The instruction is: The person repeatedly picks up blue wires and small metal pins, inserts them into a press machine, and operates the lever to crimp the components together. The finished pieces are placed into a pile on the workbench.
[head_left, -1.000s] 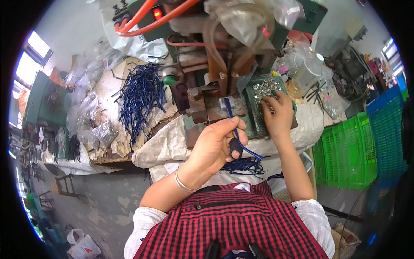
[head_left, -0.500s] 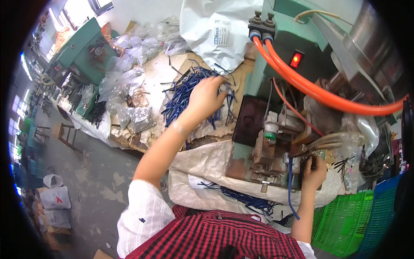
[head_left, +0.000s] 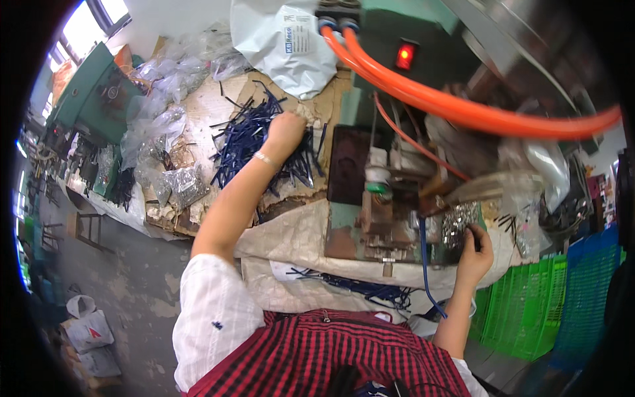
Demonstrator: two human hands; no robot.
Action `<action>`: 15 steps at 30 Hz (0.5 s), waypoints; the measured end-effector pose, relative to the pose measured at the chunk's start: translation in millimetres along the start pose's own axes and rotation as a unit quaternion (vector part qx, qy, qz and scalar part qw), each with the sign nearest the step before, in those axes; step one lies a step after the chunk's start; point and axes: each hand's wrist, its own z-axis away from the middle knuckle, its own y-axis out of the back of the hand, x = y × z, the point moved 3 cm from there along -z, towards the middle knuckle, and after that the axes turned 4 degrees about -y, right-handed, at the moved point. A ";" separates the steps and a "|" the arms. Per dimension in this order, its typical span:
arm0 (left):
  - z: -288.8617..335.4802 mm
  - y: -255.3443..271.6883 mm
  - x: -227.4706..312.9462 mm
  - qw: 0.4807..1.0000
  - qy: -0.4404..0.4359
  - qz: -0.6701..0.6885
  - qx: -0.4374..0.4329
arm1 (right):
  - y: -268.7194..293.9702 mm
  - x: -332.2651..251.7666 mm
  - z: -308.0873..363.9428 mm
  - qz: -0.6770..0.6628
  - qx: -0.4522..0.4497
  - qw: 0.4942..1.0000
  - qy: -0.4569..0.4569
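Note:
My left hand point(head_left: 286, 132) is down at the right side of a loose pile of dark blue strips point(head_left: 241, 142). Its fingers are curled in, and what they pinch is hidden behind the hand. Beside a heap of small shiny metal pieces point(head_left: 458, 221), my right hand point(head_left: 475, 257) has its fingers bent together; anything between them is too small to make out. One long blue strip point(head_left: 424, 264) hangs from the front of the bench machine point(head_left: 383, 225), its lower end crossing in front of my right forearm.
Thick orange hoses point(head_left: 423, 99) arch over the machine, near a lit red switch point(head_left: 406, 55). More blue strips point(head_left: 357, 291) lie on the cloth point(head_left: 284, 238) along the front. Clear plastic bags point(head_left: 182, 185) sit at left, a white bag point(head_left: 284, 46) behind, green crates point(head_left: 522, 304) at right.
The whole view has shifted. My left hand has lowered into the pile and its fingers have closed. My right hand has drawn back toward me, uncovering the metal pieces.

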 end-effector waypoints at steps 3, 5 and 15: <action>49.0 32.0 1.9 0.997 -0.055 0.057 0.023 | 10.1 -29.7 12.1 -0.078 -0.043 0.996 -0.030; 75.6 67.7 10.8 0.958 -0.056 0.181 0.217 | 2.8 -60.9 17.4 -0.131 -0.076 0.988 0.001; 145.2 142.5 111.4 0.662 0.164 0.645 0.344 | -73.6 -128.0 31.6 -0.379 -0.152 0.912 -0.029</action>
